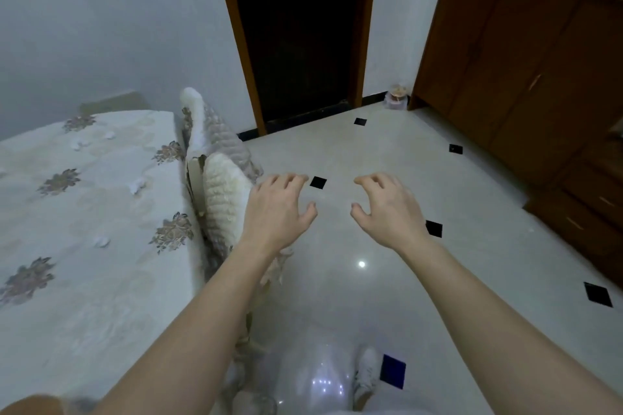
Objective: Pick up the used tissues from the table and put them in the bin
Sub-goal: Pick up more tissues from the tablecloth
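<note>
Nothing readable is showing anywhere in view: no text, label, brand, number or sign is appearing on any surface.

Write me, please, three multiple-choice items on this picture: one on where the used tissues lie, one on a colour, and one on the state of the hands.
1. Where do the crumpled tissues lie?
A. on the floor tiles
B. on the table's patterned cloth
C. on the wooden cabinet

2. What colour are the small diamond insets in the floor?
A. dark
B. red
C. yellow

3. What state are the hands in?
A. both open and empty
B. left holding a tissue
C. both clenched on a cloth

Answers: 1 B, white wads sit on the table at the left; 2 A, they look black against pale tiles; 3 A, the left hand and right hand hover over the floor with fingers spread.
</note>
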`<state>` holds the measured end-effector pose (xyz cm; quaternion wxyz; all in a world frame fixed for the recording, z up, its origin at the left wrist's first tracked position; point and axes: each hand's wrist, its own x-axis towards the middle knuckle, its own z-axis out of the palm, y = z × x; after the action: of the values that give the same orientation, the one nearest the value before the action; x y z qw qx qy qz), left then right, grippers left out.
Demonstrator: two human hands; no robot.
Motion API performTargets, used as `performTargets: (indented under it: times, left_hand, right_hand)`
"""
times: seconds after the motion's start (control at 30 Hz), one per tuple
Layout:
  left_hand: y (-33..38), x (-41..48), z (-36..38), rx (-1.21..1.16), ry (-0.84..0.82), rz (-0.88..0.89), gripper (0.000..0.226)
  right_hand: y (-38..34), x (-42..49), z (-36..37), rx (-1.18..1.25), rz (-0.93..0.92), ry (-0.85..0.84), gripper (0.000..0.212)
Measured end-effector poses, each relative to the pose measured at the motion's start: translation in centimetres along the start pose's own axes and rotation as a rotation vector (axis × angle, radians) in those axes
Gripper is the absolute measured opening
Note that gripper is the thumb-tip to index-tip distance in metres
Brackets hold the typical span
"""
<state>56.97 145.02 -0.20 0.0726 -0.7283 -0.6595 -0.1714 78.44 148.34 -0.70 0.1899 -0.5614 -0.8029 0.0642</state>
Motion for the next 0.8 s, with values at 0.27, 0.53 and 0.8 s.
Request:
performTargets:
  times: [0.27,0.53,0.8]
  left_hand:
    - [0.3,9.5,3.0,0.034,-0.007,-0.171,0.051]
    - [-2.4,16.4,5.8,0.079,0.005,-0.287,0.047]
    - [-8.1,23.4,9.8,0.082,0.024,-0.388,0.053]
  right_hand:
    - [5.6,12.6,-0.2,0.042,-0.108,-0.062,0.042]
    - [7.1,21.3,2.7,0.082,-0.203,-0.108,0.041]
    - [6.9,32.5,7.2,0.053,-0.305,-0.175,0.043]
